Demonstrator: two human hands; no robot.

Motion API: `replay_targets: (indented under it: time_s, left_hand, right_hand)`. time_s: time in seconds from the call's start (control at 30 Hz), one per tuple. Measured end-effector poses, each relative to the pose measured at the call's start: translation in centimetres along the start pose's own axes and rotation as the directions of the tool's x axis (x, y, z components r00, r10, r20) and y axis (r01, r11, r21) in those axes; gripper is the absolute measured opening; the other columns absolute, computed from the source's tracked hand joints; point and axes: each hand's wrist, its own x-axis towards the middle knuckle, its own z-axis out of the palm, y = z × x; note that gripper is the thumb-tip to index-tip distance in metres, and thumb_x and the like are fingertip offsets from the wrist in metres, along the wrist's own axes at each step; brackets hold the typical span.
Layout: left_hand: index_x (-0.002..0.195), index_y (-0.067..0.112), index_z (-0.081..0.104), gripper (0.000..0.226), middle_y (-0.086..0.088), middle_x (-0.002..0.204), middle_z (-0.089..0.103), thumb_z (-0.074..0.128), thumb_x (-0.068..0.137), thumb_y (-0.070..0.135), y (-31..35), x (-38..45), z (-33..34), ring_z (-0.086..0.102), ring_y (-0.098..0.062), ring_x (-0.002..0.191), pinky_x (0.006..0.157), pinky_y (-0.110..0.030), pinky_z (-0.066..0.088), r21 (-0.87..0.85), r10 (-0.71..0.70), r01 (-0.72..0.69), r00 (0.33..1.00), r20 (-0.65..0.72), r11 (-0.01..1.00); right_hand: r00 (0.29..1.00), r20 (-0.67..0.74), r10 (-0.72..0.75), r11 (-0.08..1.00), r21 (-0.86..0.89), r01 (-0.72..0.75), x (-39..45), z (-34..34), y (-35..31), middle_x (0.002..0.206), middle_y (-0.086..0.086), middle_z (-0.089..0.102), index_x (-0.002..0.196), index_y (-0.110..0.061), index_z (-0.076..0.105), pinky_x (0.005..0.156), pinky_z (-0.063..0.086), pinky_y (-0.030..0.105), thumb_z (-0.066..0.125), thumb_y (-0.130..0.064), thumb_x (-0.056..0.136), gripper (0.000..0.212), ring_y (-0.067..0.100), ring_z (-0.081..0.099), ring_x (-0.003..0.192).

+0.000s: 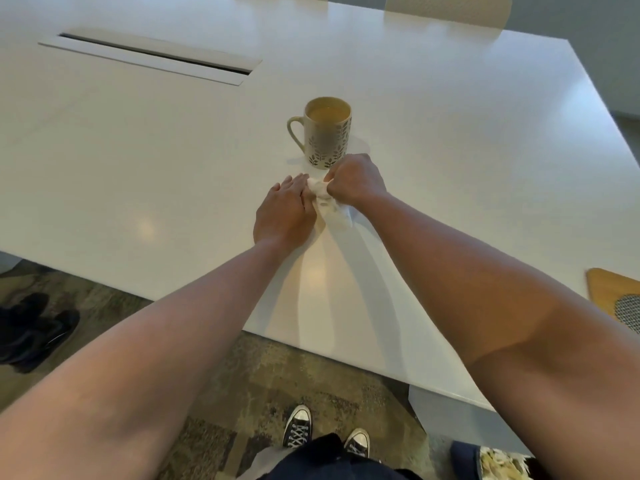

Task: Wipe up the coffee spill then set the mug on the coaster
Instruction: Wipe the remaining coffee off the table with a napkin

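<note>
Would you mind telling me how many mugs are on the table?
1: the mug stands on the table, just beyond both hands. Nothing suggests another is hidden.

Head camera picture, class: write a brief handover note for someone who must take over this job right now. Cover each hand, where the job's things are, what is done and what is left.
Left hand: flat, fingers straight, pressing on the near end of the paper napkin.
Right hand: curled round the napkin's bunched top.
Mug: upright on the white table just beyond the hands, handle to the left, nearly full of coffee.
Coaster: wooden, at the table's right edge, far from the mug.
Done: napkin is on the table at the wiping spot; no coffee shows on the bare table.
Left: finish wiping, then carry the mug carefully to the coaster.
</note>
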Motion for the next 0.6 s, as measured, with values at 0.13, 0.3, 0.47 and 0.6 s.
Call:
replay_targets:
  time_s: [0.13, 0.3, 0.47, 0.6]
  left_hand:
    - [0.151, 0.019, 0.045, 0.048, 0.003, 0.157, 0.042, 0.027, 0.106, 0.026, -0.2, 0.1, 0.1, 0.030, -0.013, 0.148, 0.121, -0.029, 0.018, 0.010, 0.022, -0.022, 1.000, 0.011, 1.000]
    - [0.150, 0.020, 0.045, 0.050, 0.007, 0.158, 0.041, 0.028, 0.104, 0.025, -0.3, 0.3, 0.3, 0.028, -0.010, 0.149, 0.122, -0.028, 0.017, 0.024, 0.030, -0.031, 0.999, 0.038, 0.999]
    - [0.148, 0.022, 0.048, 0.049, 0.007, 0.157, 0.041, 0.029, 0.103, 0.025, -0.2, 0.3, 0.2, 0.029, -0.011, 0.149, 0.122, -0.030, 0.019, 0.037, 0.031, -0.032, 0.999, 0.035, 0.999]
    - [0.147, 0.022, 0.050, 0.048, 0.007, 0.157, 0.042, 0.030, 0.103, 0.026, -0.2, 0.3, 0.2, 0.029, -0.011, 0.148, 0.122, -0.033, 0.023, 0.039, 0.035, -0.036, 0.999, 0.031, 0.999]
  right_hand:
    - [0.998, -0.043, 0.039, 0.998, -0.057, -0.041, 1.2, -1.4, 1.5, 0.105, 0.004, 0.068, 0.098, -0.019, 0.074, 0.079, 0.055, 0.033, 0.058, -0.013, 0.082, 0.024, 0.023, 0.065, 0.090]
    - [0.992, -0.107, 0.068, 0.972, -0.217, -0.090, 2.1, -3.9, 5.0, 0.111, 0.005, 0.067, 0.103, -0.019, 0.073, 0.086, 0.054, 0.035, 0.054, -0.012, 0.084, 0.028, 0.027, 0.064, 0.099]
    - [0.991, -0.102, 0.082, 0.916, -0.384, -0.116, 2.2, -5.3, 7.5, 0.121, 0.011, 0.059, 0.118, -0.018, 0.066, 0.088, 0.050, 0.035, 0.049, -0.015, 0.089, 0.034, 0.031, 0.059, 0.111]
    - [0.994, -0.039, 0.098, 0.857, -0.504, -0.104, 1.7, -6.1, 8.2, 0.123, 0.011, 0.057, 0.121, -0.017, 0.062, 0.078, 0.046, 0.033, 0.048, -0.015, 0.090, 0.034, 0.030, 0.057, 0.113]
